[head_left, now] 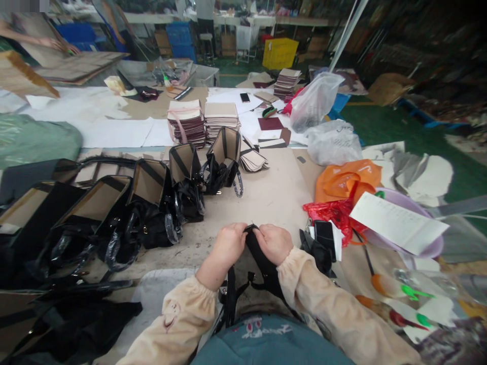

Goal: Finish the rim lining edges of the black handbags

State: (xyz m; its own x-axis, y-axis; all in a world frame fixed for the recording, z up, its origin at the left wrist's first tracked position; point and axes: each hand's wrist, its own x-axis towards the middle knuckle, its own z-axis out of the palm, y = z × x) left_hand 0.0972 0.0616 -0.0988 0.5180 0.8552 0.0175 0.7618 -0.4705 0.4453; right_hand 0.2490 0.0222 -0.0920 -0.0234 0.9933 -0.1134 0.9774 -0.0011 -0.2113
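Our left hand and right hand meet over the near part of the tabletop, with the fingers of both clamped on the upper end of a black strip; the strip hangs down from our grip toward the teal apron, its lower part running in among other black pieces, and we cannot tell where it ends; the near edge of the tabletop is mostly hidden by the apron and our sleeves; to our left a slanting row of black bags stands with tops open, their handles wrapped in clear plastic and the nearest ones well apart from our knuckles; ahead, a brown stretch of tabletop gives us room to reach forward, as far as the two stacks of card and the loose fan of card beside them; on our right the room narrows, since a red bag, an orange bag and a purple basin crowd that side, a white sheet lying across the basin and reaching past its rim; nearer us, beside our right sleeve, lie two brushes.
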